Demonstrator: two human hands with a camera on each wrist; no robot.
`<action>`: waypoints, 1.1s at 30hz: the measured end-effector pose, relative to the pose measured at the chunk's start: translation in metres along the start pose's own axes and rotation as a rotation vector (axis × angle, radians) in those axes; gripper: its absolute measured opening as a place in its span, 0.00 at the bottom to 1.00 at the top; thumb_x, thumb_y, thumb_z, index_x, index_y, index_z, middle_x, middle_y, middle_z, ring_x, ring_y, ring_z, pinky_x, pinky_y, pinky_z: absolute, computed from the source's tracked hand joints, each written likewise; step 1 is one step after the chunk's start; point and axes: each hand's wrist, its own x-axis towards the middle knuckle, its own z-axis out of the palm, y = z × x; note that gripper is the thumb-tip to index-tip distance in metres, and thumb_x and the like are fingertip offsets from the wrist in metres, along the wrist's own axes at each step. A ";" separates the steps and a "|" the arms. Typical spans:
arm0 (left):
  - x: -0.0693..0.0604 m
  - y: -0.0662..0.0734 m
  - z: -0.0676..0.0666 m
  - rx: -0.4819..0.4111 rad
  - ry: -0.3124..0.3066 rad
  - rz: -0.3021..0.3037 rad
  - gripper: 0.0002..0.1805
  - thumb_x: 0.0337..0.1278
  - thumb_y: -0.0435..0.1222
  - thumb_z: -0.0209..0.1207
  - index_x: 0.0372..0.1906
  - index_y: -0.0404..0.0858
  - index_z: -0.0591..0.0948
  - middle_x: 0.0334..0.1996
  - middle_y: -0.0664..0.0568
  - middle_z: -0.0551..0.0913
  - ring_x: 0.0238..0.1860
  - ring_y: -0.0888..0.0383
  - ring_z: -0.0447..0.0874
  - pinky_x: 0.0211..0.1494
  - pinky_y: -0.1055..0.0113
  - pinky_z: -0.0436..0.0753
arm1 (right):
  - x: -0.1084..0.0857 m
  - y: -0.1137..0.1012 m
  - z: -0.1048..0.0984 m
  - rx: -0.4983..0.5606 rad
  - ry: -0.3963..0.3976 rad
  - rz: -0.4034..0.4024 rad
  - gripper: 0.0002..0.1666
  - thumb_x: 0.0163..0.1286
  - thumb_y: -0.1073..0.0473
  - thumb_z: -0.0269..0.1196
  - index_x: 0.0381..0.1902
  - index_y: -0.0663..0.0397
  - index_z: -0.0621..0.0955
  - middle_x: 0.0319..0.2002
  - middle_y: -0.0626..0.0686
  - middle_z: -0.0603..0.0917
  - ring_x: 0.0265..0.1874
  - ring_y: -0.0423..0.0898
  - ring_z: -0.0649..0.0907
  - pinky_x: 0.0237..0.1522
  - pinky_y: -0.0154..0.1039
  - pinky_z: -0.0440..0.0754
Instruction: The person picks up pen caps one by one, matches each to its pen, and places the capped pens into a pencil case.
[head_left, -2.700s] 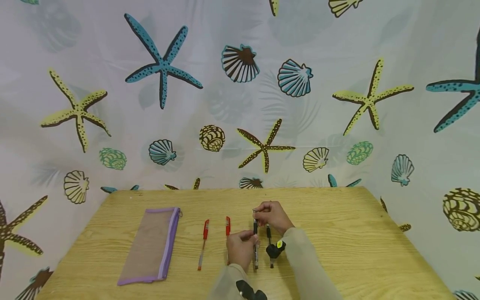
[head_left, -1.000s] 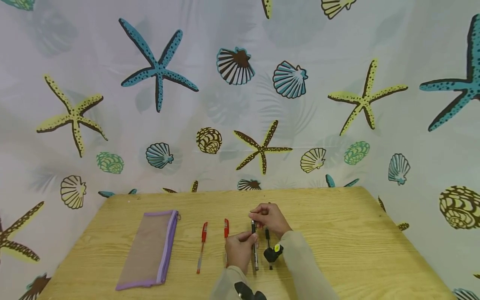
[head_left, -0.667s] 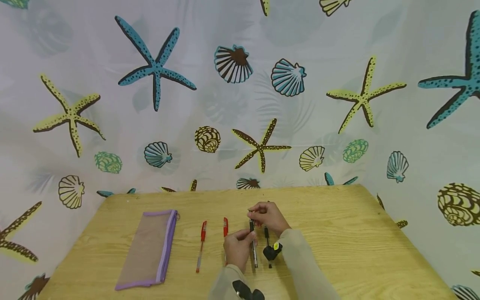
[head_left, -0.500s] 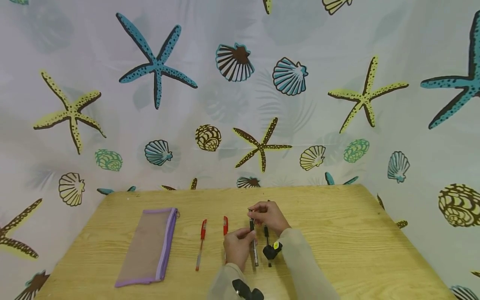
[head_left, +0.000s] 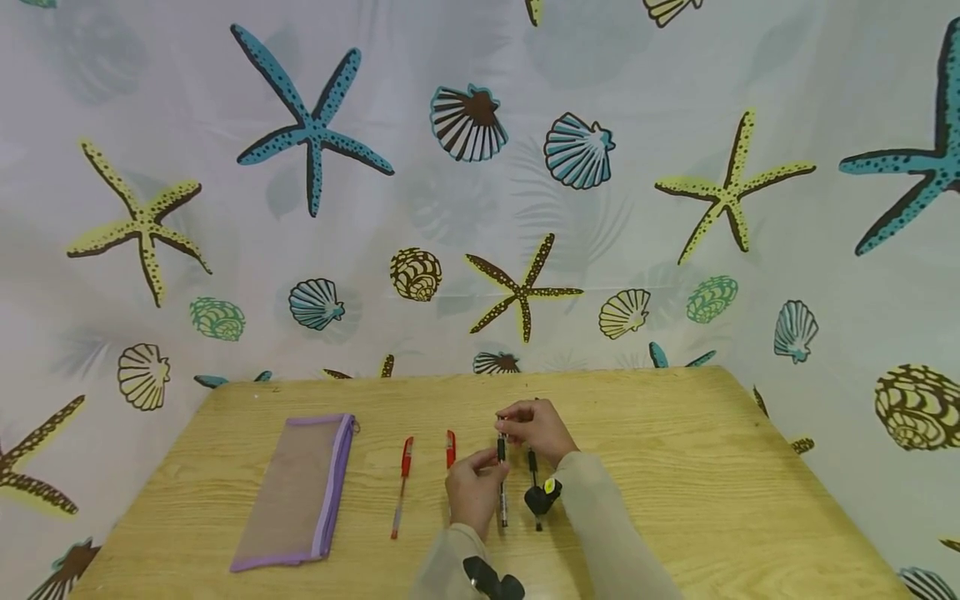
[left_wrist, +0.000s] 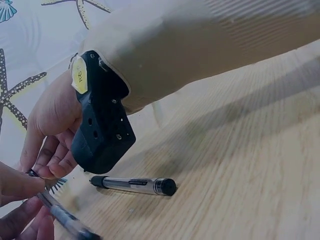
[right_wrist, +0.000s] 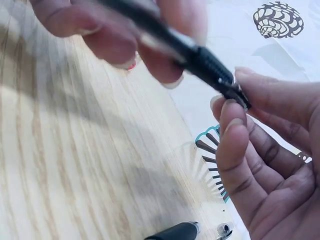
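Observation:
A slim clear-barrelled pen [head_left: 504,504] with a black grip is held between both hands above the table. My left hand [head_left: 474,492] pinches its barrel around the middle; in the left wrist view the fingers wrap the pen [left_wrist: 67,218]. My right hand [head_left: 542,431] pinches the far end with thumb and fingertips, as the right wrist view shows at the pen's dark end [right_wrist: 212,70]. A second black pen [head_left: 533,467] lies on the table under the right wrist, partly covered by the wrist camera.
Two red pens lie left of the hands: one in full view [head_left: 402,492], the other [head_left: 451,448] partly behind the left hand. Further left lies a mesh pouch [head_left: 296,492] with purple edging. The wooden table [head_left: 697,492] ends at a patterned curtain [head_left: 450,200].
Both hands keep their hold on the pen and have shifted very slightly left with it. The other pens and the pouch stay put; the head view has tilted a little.

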 end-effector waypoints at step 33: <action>0.003 -0.001 0.000 0.065 0.112 0.030 0.10 0.49 0.28 0.65 0.39 0.35 0.88 0.34 0.48 0.87 0.33 0.56 0.83 0.30 0.66 0.79 | 0.025 0.013 0.010 -0.366 -0.036 0.039 0.11 0.64 0.66 0.65 0.42 0.69 0.83 0.26 0.52 0.84 0.20 0.45 0.80 0.23 0.36 0.79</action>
